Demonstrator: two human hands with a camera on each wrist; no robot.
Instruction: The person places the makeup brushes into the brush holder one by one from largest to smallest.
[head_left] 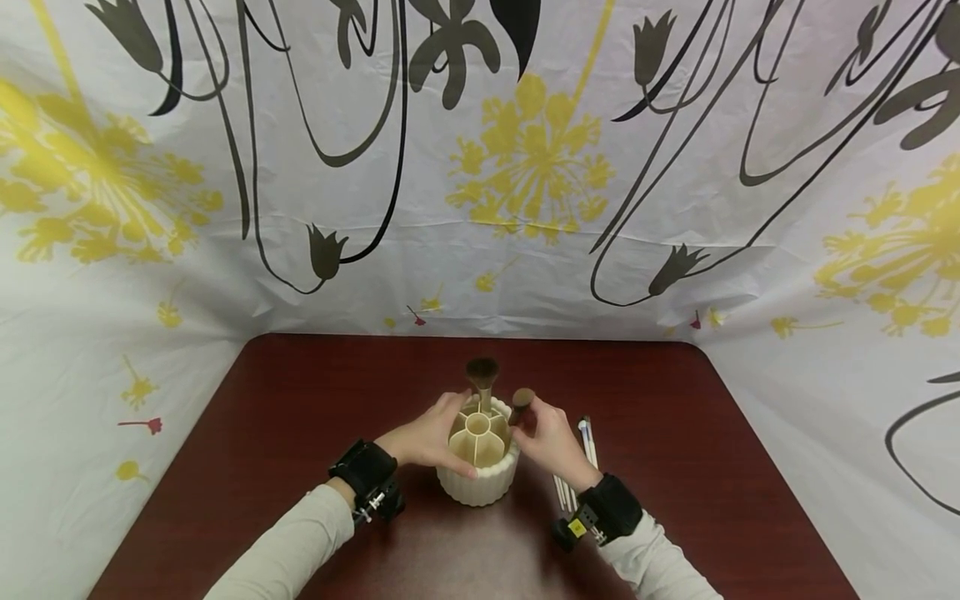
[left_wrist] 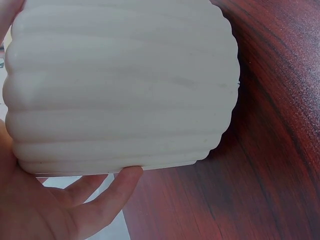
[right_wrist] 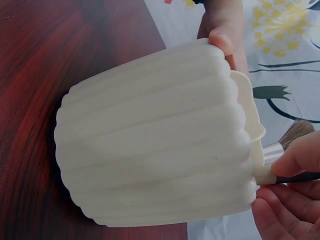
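Observation:
A cream, fluted brush holder (head_left: 477,487) with several compartments around a central tube stands on the dark red table. My left hand (head_left: 429,435) grips it from the left, thumb at the near rim and fingers on the far side; fingers (left_wrist: 112,195) also show along its wall in the left wrist view. At the right rim my right hand (head_left: 553,443) pinches a makeup brush (head_left: 522,399), bristles up. The handle's pale lower end meets the rim in the right wrist view; how deep it goes is hidden. Another makeup brush (head_left: 482,375) with flared dark bristles stands in a back compartment.
Several pale-handled brushes (head_left: 588,440) lie on the table (head_left: 337,375) to the right, partly hidden under the right hand and wrist. A patterned white sheet (head_left: 420,275) hangs behind the table and along both sides.

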